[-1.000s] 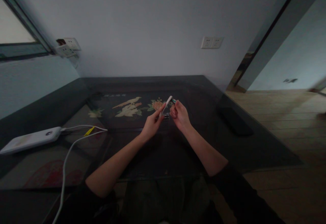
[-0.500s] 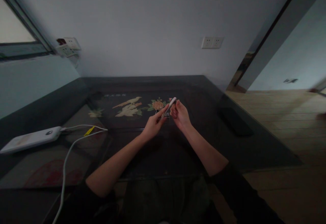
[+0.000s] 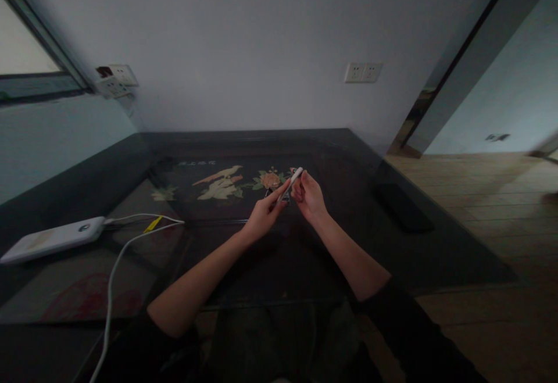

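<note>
A slim white object with a rounded end (image 3: 296, 175) is held at a slant above the dark table (image 3: 331, 267); its kind is not clear. My left hand (image 3: 261, 214) is closed on its lower part, thumb and fingers along its sides. Close against its upper end is my right hand (image 3: 308, 197), with the fingers curled in and the thumb up. Whether those fingers grip anything is hidden. Just behind and below the hands, a small shiny metallic item (image 3: 285, 198) shows in part on the table.
On the left lies a white power bank (image 3: 54, 239) with a white cable (image 3: 110, 296) bearing a yellow tag (image 3: 153, 224). A dark flat object (image 3: 403, 207) rests at the right. Wall sockets (image 3: 363, 72) are behind the table, which carries a bird-and-flower picture (image 3: 220, 188).
Both hands and the white object stay almost in the same place. Only a very slight shift of the white object's upper end shows.
</note>
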The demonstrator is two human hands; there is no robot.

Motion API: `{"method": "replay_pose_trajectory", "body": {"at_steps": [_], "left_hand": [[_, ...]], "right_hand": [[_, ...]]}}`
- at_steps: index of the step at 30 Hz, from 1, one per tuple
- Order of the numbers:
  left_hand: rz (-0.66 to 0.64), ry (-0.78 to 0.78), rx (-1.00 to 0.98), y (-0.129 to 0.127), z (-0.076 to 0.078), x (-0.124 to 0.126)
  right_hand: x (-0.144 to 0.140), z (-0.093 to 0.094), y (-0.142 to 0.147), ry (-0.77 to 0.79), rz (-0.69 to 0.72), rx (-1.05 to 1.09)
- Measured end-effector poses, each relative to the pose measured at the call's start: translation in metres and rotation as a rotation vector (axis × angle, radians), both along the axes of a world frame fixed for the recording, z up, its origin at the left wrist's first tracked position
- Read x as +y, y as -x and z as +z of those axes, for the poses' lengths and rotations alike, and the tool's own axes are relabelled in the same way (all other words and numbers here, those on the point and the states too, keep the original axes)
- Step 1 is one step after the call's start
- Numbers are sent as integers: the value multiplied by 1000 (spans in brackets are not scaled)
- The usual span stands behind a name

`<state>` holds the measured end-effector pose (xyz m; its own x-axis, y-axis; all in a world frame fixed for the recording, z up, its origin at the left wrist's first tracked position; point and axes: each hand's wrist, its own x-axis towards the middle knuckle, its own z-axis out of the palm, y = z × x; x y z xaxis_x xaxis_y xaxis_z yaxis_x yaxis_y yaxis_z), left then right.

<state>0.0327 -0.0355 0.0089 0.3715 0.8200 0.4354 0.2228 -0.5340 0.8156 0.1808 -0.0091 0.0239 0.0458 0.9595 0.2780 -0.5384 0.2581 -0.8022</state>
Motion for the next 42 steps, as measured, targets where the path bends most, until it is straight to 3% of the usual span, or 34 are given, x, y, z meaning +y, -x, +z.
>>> {"method": "replay_pose_trajectory", "body": {"at_steps": [15,28,42], "left_hand": [[92,69,-17,1,8,-1],[-11,1,12,-1,0,-2],[115,37,13,2,3,2]], "right_hand": [[-3,2,1,-18,-13,-33],[0,0,1,6,-10,11],[-2,0,1,-7,16,6]]}}
